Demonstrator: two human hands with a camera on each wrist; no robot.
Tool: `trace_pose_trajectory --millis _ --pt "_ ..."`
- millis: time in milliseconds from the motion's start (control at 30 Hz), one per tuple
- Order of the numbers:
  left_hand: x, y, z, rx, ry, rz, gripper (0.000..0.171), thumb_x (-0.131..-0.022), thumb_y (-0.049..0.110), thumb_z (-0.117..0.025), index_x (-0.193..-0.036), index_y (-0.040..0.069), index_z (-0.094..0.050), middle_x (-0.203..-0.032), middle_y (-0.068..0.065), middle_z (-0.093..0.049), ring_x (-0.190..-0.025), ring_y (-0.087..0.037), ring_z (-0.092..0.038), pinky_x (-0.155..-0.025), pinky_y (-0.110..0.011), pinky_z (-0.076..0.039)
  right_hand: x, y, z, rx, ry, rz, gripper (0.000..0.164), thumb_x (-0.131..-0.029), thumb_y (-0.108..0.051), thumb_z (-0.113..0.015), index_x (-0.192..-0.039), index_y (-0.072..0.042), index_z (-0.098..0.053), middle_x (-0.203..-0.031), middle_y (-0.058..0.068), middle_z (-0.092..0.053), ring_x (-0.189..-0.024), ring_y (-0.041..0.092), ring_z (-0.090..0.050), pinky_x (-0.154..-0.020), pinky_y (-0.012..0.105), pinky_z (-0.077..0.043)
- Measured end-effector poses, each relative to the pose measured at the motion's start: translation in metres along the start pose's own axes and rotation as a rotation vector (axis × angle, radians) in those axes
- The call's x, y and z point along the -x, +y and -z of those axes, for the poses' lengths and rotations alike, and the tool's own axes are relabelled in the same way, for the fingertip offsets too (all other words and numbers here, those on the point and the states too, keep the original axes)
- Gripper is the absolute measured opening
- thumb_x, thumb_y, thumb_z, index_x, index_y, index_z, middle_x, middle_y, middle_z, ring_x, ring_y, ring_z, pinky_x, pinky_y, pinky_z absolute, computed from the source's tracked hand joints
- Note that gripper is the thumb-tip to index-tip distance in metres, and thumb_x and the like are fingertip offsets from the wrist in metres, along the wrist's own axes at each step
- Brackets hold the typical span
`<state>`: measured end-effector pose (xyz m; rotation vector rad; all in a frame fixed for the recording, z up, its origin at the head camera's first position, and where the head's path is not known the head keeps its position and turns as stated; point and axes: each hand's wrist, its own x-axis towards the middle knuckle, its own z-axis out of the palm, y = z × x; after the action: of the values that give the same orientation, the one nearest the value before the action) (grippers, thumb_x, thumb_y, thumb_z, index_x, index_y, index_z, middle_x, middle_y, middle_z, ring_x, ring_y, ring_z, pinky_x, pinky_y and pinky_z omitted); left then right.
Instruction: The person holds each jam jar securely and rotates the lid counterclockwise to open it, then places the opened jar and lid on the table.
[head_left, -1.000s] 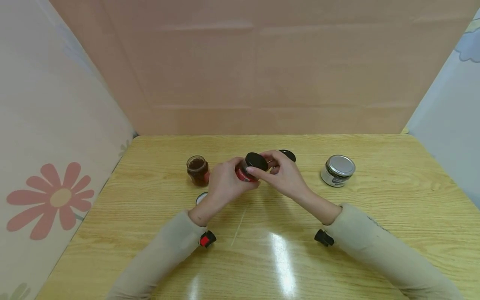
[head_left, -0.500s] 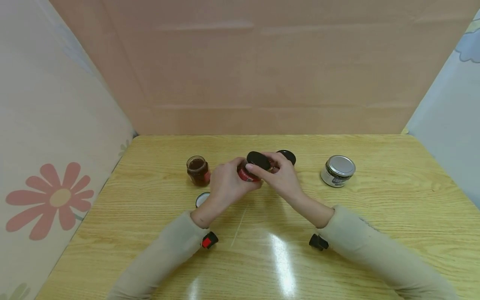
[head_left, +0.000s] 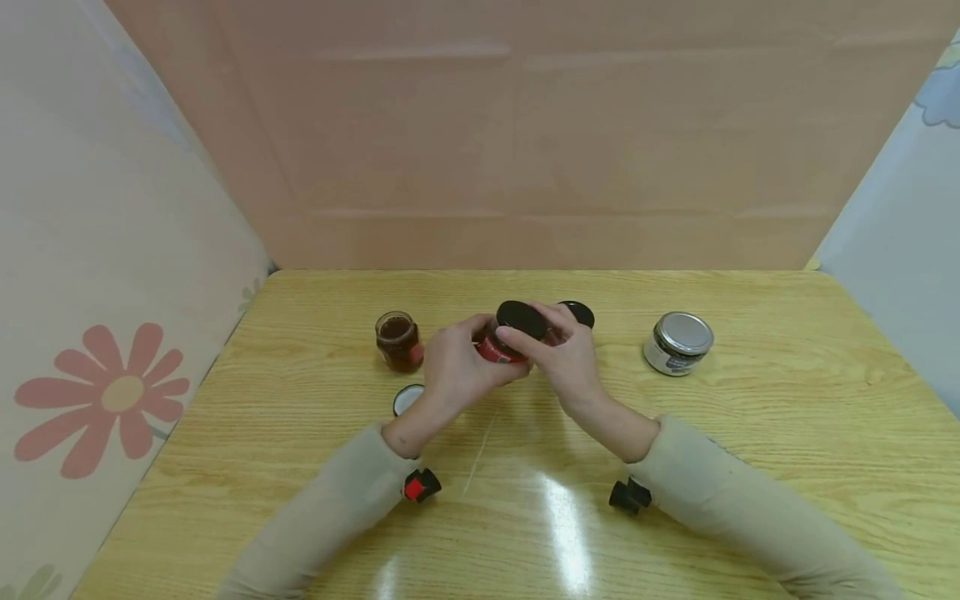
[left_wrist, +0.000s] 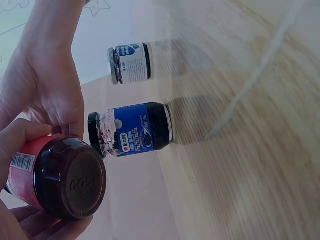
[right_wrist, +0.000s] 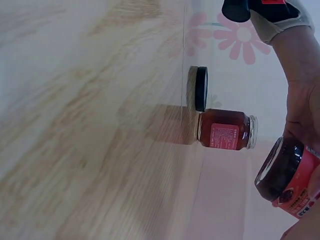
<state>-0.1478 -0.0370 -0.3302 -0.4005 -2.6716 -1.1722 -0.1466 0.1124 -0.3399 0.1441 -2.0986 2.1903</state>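
Note:
My left hand [head_left: 457, 362] grips a dark jar with a red label [head_left: 501, 350] above the middle of the table. The fingers and thumb of my right hand [head_left: 567, 358] hold the jar's black lid [head_left: 522, 319] at its rim. Lid and jar are tilted; whether the lid sits loose on the jar I cannot tell. In the left wrist view the jar's dark round base [left_wrist: 80, 180] faces the camera. The right wrist view shows that red-labelled jar [right_wrist: 295, 182] held well off the tabletop.
An uncovered jar of dark red-brown contents [head_left: 400, 342] stands on the left, with an upturned lid [head_left: 407, 398] in front of it. Behind my right hand is a blue-labelled jar [left_wrist: 134, 130] with a black lid. Farther right stands a silver-lidded jar [head_left: 678, 343] on the wooden table [head_left: 787, 400].
Both hands have drifted slightly right with the jar. My right wrist and forearm have swung left and nearer, and the lid has shifted a little right. The standing jars have stayed put.

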Motion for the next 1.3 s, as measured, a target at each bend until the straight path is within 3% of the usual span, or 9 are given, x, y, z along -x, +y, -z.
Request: trace_pose_trajectory --millis 167,433,633,1033,1133,1300 --pt "0.001 0.0 0.001 0.103 -0.053 0.043 0.044 -0.065 0.03 -0.086 -0.105 0.017 -0.072 -0.092 0.003 -0.073 -0.078 -0.011 -0.065 -0.064 -0.024 -0.052 0.002 0.001 0.003 -0.024 -0.032 0.032 0.046 -0.078 -0.006 -0.076 -0.122 0.0 -0.064 -0.104 -0.002 -0.055 -0.097 0.014 -0.059 -0.085 0.021 -0.05" --pt "0.002 -0.002 0.005 0.327 -0.218 0.085 0.039 -0.067 0.022 -0.087 -0.102 0.013 -0.07 -0.085 0.0 -0.069 -0.073 -0.012 -0.061 -0.061 -0.025 -0.051 0.001 0.0 0.013 -0.064 -0.2 0.104 0.05 -0.079 -0.01 -0.075 -0.125 0.003 -0.06 -0.109 0.001 -0.052 -0.107 0.018 -0.047 -0.091 0.026 -0.044" --pt "0.002 -0.002 0.006 0.322 -0.233 0.061 0.04 -0.068 0.02 -0.086 -0.104 0.012 -0.07 -0.088 0.0 -0.069 -0.076 -0.012 -0.06 -0.064 -0.025 -0.051 0.001 0.001 0.016 -0.029 -0.256 0.139 0.054 -0.079 -0.014 -0.078 -0.128 -0.001 -0.059 -0.112 0.002 -0.05 -0.11 0.019 -0.046 -0.095 0.029 -0.042" --pt "0.001 -0.004 0.006 0.283 -0.219 0.06 0.039 -0.068 0.021 -0.086 -0.103 0.013 -0.07 -0.089 0.0 -0.07 -0.073 -0.012 -0.058 -0.062 -0.024 -0.048 -0.001 0.002 0.019 0.068 -0.284 0.183 0.061 -0.08 -0.012 -0.076 -0.135 -0.005 -0.053 -0.118 0.004 -0.046 -0.113 0.02 -0.045 -0.1 0.027 -0.039" --pt "0.002 -0.004 0.006 0.285 -0.199 0.053 0.039 -0.068 0.021 -0.085 -0.104 0.012 -0.07 -0.089 -0.001 -0.071 -0.074 -0.018 -0.059 -0.062 -0.024 -0.047 0.001 0.003 0.019 0.133 -0.26 0.189 0.065 -0.079 -0.014 -0.079 -0.138 -0.012 -0.052 -0.12 0.001 -0.045 -0.113 0.02 -0.045 -0.098 0.03 -0.039" --pt "0.002 -0.004 0.003 0.263 -0.142 0.031 0.036 -0.068 0.021 -0.085 -0.1 0.012 -0.071 -0.084 -0.001 -0.07 -0.071 -0.018 -0.058 -0.059 -0.023 -0.044 0.009 0.004 0.015 0.218 -0.125 0.217 0.06 -0.078 -0.013 -0.08 -0.132 -0.019 -0.056 -0.11 -0.003 -0.045 -0.092 0.024 -0.042 -0.077 0.03 -0.038"
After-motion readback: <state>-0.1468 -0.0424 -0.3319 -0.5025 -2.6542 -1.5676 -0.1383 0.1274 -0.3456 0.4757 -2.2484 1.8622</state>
